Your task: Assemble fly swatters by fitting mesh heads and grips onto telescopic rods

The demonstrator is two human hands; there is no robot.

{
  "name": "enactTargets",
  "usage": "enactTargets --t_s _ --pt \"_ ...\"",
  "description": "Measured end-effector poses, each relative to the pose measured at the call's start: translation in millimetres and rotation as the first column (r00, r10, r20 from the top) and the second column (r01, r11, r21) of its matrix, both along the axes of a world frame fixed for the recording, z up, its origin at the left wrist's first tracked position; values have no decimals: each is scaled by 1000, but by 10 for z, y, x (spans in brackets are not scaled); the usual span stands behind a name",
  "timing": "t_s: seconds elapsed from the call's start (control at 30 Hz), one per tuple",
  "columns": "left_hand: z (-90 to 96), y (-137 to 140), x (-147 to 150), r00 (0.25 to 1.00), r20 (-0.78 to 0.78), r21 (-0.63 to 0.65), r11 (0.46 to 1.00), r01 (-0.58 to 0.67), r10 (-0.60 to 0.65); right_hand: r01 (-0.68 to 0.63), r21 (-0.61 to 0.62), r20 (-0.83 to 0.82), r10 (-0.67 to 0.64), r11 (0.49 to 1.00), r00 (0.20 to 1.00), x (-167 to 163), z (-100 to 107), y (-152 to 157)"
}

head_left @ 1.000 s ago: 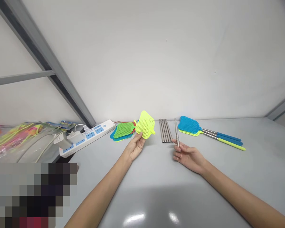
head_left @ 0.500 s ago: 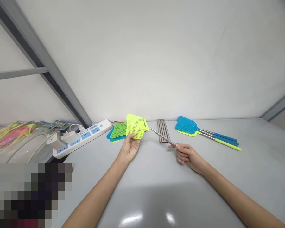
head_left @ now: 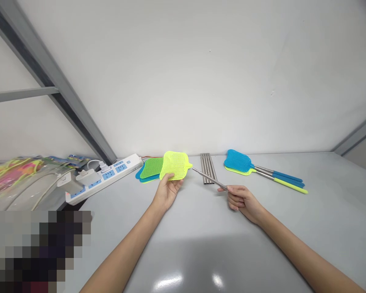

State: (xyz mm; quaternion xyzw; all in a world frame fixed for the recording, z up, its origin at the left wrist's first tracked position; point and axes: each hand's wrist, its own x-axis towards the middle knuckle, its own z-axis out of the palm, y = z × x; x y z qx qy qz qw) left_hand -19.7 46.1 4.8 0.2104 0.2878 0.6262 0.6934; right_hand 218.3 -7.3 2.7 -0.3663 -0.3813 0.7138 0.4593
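Observation:
Between thumb and fingers, my left hand (head_left: 168, 193) grips a yellow fly swatter head (head_left: 175, 164), its perforated face toward me and its short neck pointing right. A thin metal rod (head_left: 212, 180) is pinched in my right hand (head_left: 240, 199), slanting up to the left. The rod's tip is right by the neck of the swatter head; whether they touch I cannot tell. Behind my left hand lies a stack of loose swatter heads, a green one (head_left: 152, 167) above a blue one (head_left: 138, 175). Several metal rods (head_left: 206, 162) lie side by side beyond the held rod.
Swatters with long handles, a blue head (head_left: 238, 161) on top, lie at the right on the grey table (head_left: 183, 228). At the left is a white power strip (head_left: 110, 179) with plugs, near plastic-wrapped items (head_left: 18, 175). A white wall (head_left: 207, 89) rises behind.
My left hand has turned the yellow swatter head so its neck now faces the rod. The gap between the neck and the rod's tip has closed up. My right hand has hardly moved.

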Motion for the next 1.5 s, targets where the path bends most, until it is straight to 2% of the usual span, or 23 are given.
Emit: enactTargets --t_s 0.33,0.63,0.9,1.27,1.5 --pt "3 -7 16 998 -55 6 1000 12 -11 54 -9 -8 -54 999 999 -20 9 -7" --pt "-14 -13 20 998 -59 30 999 28 -26 -10 -8 127 11 1000 992 -43 17 -40" --pt "-6 -4 26 999 -42 41 999 30 -28 125 -25 36 -124 992 992 16 46 -8" --pt "-9 -11 35 998 -67 62 998 20 -15 51 18 138 -53 999 989 -25 31 -34" --pt "17 -46 63 987 -158 98 994 53 -37 -41 50 258 27 998 966 -22 73 -45"
